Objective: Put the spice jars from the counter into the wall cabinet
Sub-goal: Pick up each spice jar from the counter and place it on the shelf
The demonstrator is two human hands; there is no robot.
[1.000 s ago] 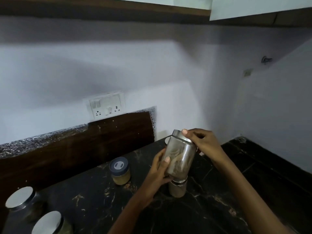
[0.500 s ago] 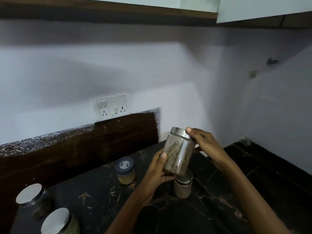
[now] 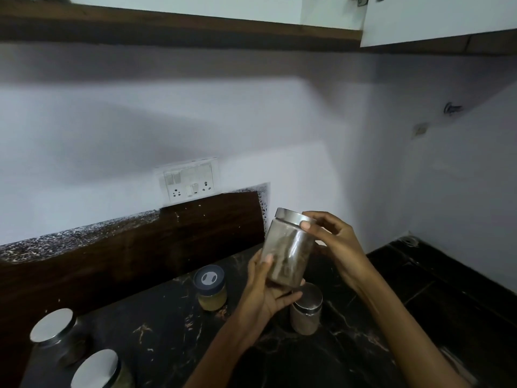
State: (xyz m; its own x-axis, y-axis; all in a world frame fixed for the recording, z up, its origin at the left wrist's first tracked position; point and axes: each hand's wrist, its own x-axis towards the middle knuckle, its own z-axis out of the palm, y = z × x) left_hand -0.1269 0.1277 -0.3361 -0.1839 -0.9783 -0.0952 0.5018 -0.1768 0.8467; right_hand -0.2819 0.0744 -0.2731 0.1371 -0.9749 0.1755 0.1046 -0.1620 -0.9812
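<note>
A glass spice jar (image 3: 288, 253) with a steel lid and brown contents hangs tilted above the black counter (image 3: 173, 343). My left hand (image 3: 265, 292) cups its base from below. My right hand (image 3: 333, 242) grips the lid at the top. Under them stands a small steel-lidded jar (image 3: 306, 312). A jar with a dark lid and yellow contents (image 3: 211, 289) stands to the left. Two bigger steel-lidded jars (image 3: 56, 334) (image 3: 98, 371) stand at the lower left. The wall cabinet (image 3: 436, 21) shows at the top, its white door swung open.
A white switch and socket plate (image 3: 188, 180) is fixed on the wall above a dark wooden backsplash (image 3: 140, 247). A white wall closes off the counter on the right. A small fitting (image 3: 408, 241) sits in the counter's far right corner.
Both hands have lifted the jar a little higher above the counter. The view has tilted up, so more of the cabinet's underside and door shows.
</note>
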